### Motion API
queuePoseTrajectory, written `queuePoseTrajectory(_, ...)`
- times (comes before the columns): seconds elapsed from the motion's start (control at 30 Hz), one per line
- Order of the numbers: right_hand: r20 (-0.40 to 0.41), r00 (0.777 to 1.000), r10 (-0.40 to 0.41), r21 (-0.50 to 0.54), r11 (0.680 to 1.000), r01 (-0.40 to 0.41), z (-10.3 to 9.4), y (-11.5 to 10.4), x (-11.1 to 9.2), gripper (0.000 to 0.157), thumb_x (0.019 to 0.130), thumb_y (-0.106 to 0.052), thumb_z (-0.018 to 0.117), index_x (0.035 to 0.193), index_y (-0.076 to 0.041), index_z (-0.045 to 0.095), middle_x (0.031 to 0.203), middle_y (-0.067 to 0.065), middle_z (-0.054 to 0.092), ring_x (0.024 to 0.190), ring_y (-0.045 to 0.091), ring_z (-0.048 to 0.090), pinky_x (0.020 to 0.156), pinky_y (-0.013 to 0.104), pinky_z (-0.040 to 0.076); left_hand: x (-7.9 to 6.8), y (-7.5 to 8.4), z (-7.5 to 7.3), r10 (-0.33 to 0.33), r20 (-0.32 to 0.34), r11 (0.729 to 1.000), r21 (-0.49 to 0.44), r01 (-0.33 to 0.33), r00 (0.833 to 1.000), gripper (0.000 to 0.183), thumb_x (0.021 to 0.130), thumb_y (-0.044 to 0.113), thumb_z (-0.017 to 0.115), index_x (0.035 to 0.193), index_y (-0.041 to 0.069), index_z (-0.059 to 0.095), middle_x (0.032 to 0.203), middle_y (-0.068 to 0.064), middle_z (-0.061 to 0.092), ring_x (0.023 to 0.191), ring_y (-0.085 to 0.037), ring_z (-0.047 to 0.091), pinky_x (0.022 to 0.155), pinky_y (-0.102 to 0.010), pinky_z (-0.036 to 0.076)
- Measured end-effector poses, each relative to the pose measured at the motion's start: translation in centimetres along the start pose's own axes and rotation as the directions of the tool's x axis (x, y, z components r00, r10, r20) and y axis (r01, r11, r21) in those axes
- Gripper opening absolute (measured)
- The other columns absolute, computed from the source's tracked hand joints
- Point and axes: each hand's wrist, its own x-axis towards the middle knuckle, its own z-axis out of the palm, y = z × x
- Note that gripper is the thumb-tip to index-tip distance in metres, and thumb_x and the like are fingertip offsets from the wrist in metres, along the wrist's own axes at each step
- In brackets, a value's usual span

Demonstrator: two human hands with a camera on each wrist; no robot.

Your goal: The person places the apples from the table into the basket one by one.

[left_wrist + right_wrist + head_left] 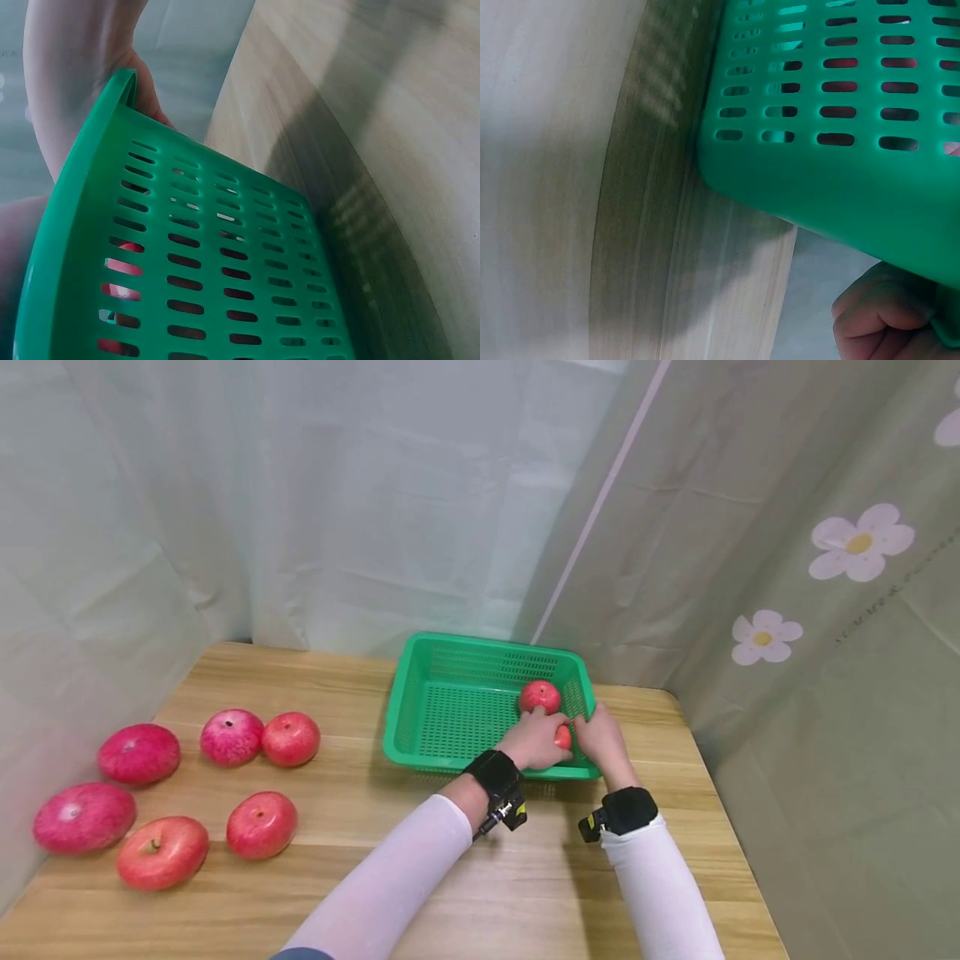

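A green plastic basket (395,702) with slotted walls stands near the back of the table. My left hand (534,741) reaches over its front rim and holds a red apple (562,737) in the front right corner. Behind that hand, another red apple (540,695) lies inside the basket against the right side. My right hand (602,742) grips the basket's right rim, and its curled fingers (877,311) show at the rim in the right wrist view. The slotted basket wall (157,225) hides most of the left hand's grasp in the left wrist view.
On the left of the wooden table (337,877) lie red apples (262,825) and mottled deep-pink round fruits (139,753), several in all. Curtains (420,510) hang close behind the table and along both sides.
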Motion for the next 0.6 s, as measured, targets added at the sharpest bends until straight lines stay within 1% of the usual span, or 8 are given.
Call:
queuePoseTrajectory(0.13, 0.011, 1.0, 0.006, -0.003, 1.0, -0.006, -0.05, 0.04, 0.07, 0.057, 0.108, -0.021, 0.046, 0.153, 0.012, 0.037, 0.135, 0.034, 0.059, 0.112, 0.042, 0.062, 0.088, 0.053, 0.056, 0.02, -0.08, 0.11, 0.012, 0.017, 1.0, -0.028, -0.011, 1.0, 0.063, 0.096, 0.043, 0.079, 0.15, 0.017, 0.061, 0.143, -0.015, 0.062, 0.132, -0.037, 0.056, 0.101, -0.05, 0.056)
queuePoseTrajectory(0.2, 0.014, 1.0, 0.009, 0.0, 1.0, -0.009, -0.09, 0.03, 0.08, 0.057, 0.108, -0.022, 0.046, 0.154, 0.011, 0.036, 0.136, 0.033, 0.059, 0.113, 0.042, 0.062, 0.089, 0.053, 0.056, 0.11, -0.18, 0.2, 0.021, 0.023, 0.999, -0.043, -0.02, 1.0, 0.063, 0.094, 0.043, 0.081, 0.148, 0.017, 0.063, 0.138, -0.012, 0.065, 0.13, -0.033, 0.058, 0.101, -0.046, 0.055)
queuePoseTrajectory(0.37, 0.017, 1.0, 0.01, 0.018, 1.0, -0.011, -0.16, 0.0, -0.09, 0.056, 0.108, -0.022, 0.045, 0.153, 0.01, 0.037, 0.133, 0.032, 0.059, 0.11, 0.041, 0.062, 0.085, 0.051, 0.057, 0.5, -0.47, 0.54, 0.05, 0.036, 0.996, -0.076, -0.047, 0.998, 0.063, 0.092, 0.039, 0.085, 0.145, 0.014, 0.066, 0.131, -0.006, 0.07, 0.125, -0.025, 0.061, 0.101, -0.036, 0.053)
queuePoseTrajectory(0.53, 0.02, 1.0, 0.008, 0.014, 1.0, -0.008, -0.11, 0.05, -0.11, 0.056, 0.108, -0.021, 0.045, 0.153, 0.01, 0.036, 0.133, 0.032, 0.059, 0.111, 0.041, 0.061, 0.086, 0.05, 0.056, 0.76, -0.79, 0.95, 0.055, 0.045, 0.994, -0.098, -0.05, 0.998, 0.063, 0.09, 0.038, 0.086, 0.144, 0.012, 0.067, 0.127, -0.005, 0.072, 0.118, -0.02, 0.064, 0.099, -0.03, 0.053)
queuePoseTrajectory(0.6, 0.017, 1.0, 0.006, 0.012, 1.0, -0.006, -0.11, 0.08, -0.07, 0.056, 0.108, -0.021, 0.045, 0.153, 0.011, 0.036, 0.133, 0.032, 0.059, 0.111, 0.041, 0.061, 0.087, 0.051, 0.056, 0.75, -0.8, 0.96, 0.053, 0.046, 0.993, -0.111, -0.048, 0.998, 0.062, 0.09, 0.037, 0.087, 0.144, 0.011, 0.067, 0.126, -0.005, 0.072, 0.115, -0.019, 0.065, 0.098, -0.03, 0.054)
